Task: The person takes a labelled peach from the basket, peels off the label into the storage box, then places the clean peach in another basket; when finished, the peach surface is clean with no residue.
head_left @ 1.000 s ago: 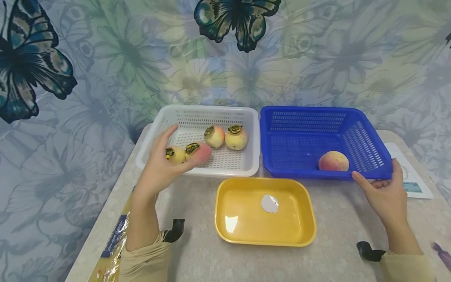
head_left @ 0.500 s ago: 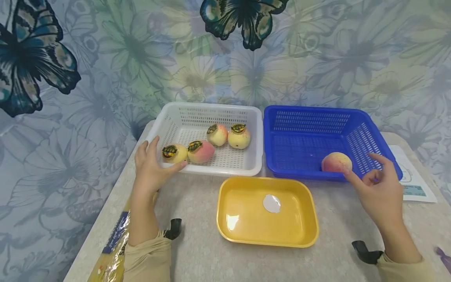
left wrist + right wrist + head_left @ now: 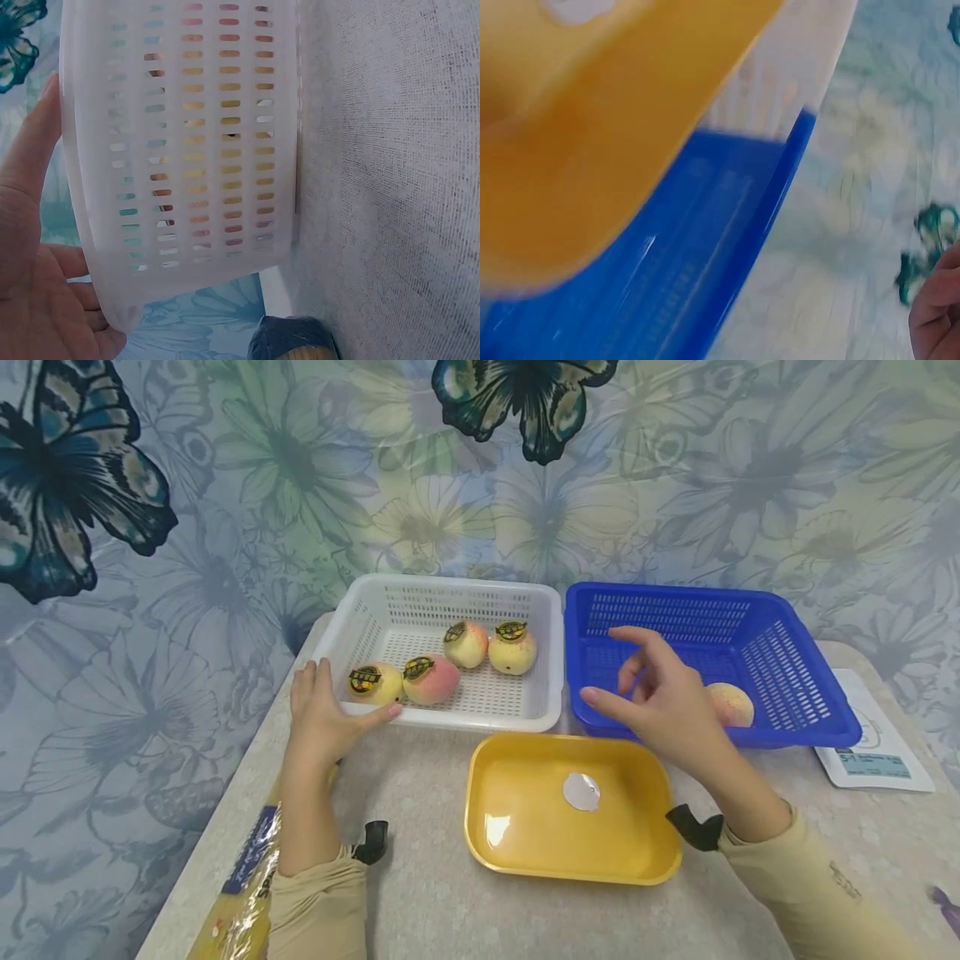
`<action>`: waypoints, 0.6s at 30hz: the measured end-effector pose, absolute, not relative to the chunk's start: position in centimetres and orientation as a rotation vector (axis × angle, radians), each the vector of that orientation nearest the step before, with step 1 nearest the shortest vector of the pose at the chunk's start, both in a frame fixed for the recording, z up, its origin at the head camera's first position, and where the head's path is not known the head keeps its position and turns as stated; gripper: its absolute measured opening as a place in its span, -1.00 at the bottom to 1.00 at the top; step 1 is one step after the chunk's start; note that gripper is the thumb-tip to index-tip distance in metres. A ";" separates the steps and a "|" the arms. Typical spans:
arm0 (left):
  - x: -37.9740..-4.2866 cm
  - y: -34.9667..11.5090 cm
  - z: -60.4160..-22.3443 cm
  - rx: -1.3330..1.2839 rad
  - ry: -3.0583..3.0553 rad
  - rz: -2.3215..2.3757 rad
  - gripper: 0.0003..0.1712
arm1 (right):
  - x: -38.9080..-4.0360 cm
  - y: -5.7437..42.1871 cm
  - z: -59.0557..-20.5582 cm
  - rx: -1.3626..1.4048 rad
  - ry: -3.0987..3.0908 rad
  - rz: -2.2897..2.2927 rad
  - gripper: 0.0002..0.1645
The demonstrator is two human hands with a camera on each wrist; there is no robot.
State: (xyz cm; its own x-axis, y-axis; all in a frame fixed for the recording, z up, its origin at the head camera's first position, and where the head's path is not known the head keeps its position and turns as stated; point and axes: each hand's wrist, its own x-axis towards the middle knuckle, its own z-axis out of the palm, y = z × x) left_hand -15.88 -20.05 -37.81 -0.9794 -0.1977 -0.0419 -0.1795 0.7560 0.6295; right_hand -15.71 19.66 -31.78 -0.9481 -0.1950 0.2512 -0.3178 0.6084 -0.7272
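Peaches are sitting in the white basket the left hand is gripping; the right hand is hovering, fingers parted and empty (seemingly preparing a pick, next needing a soft pinch).

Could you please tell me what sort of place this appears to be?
Probably an indoor tabletop workspace: a white basket and a blue basket stand on a table, before a butterfly-patterned backdrop.

Yellow rectangular plastic tray is proper smooth and shiny, blue rectangular slotted plastic basket is glossy too, white rectangular slotted plastic basket looks more matt, kinda translucent. Pale table covering has a rough woven look, yellow-and-blue plastic packet is crinkly-shiny, beige cloth sleeves look matt
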 end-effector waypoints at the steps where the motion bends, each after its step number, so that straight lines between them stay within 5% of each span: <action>1: -15.9 -20.1 -37.8 0.321 -2.922 -1.041 0.59 | -16.3 18.8 -31.8 0.476 -2.699 1.255 -0.19; 18: -16.0 -20.3 -37.8 0.333 -2.931 -1.067 0.62 | -22.6 6.8 -36.3 0.854 -2.982 1.224 -0.11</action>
State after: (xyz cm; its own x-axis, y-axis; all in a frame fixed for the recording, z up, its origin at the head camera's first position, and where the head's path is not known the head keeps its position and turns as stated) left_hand -16.03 -20.30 -37.83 -0.9775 -0.1997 -0.0678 -0.1965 0.7459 0.6363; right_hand -22.63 6.77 -36.29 -0.8514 -0.5244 0.0151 -0.3838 0.6029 -0.6994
